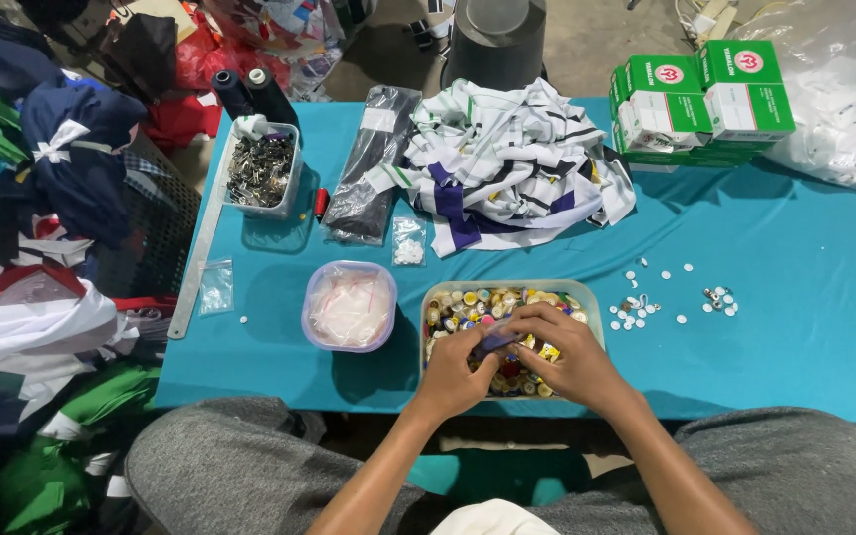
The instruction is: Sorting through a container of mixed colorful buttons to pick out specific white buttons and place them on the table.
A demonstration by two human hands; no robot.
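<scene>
Teal cloth over the tabletop (pixel 795 317), and near its front edge a pale rectangular tub (pixel 591 302) packed with small colourful thread spools (pixel 463 307). Over that tub, both hands close together: left hand (pixel 456 372) curled, fingertips pinching a small purple piece (pixel 496 342); right hand (pixel 572 359) bent over it, fingers pressed together on the same piece from the other side. Just left of the tub, a round clear container (pixel 350 305) with a white bag inside. Right of the tub, loose white buttons (pixel 636 312) scattered on the cloth. Toward the back edge, a heap of striped white, black and purple fabric (pixel 507 168); at the back right corner, stacked green and white boxes (pixel 705 99); at the back left, a clear box of metal clips (pixel 261 168).
</scene>
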